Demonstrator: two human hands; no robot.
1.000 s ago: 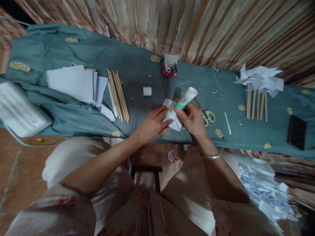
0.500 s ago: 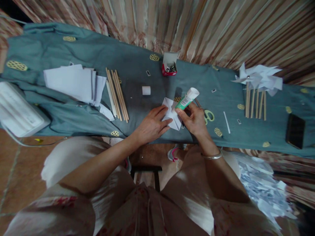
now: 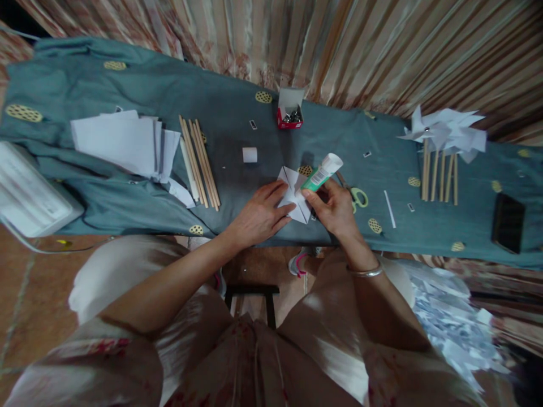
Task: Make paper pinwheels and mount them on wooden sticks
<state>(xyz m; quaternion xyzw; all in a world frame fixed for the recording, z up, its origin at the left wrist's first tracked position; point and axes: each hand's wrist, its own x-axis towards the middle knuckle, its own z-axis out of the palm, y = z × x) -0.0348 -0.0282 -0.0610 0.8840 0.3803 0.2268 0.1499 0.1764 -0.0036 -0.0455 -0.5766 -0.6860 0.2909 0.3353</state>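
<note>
Glue stick [image 3: 323, 170], just one, is pinched in my right grip [image 3: 338, 210], its long axis slanting, white end pointing away and rightward; my left grip [image 3: 259, 215], fingers spread, rests on one folded paper [image 3: 299, 205] near its green end.

Left forearm [image 3: 169, 288] slants inward from lower left, wrist [image 3: 231, 237] nearly straight. Left hand [image 3: 257, 217] palm down, back up, fingers [image 3: 275, 189] forward and slightly parted, reaching toward right hand [image 3: 335, 209]. Right forearm [image 3: 382, 299] angles up and inward from lower right. Right hand turned inward, thumb [image 3: 311, 198] extended toward left hand, fingers curled in grip. Hands close together, apart, ahead of torso.
</note>
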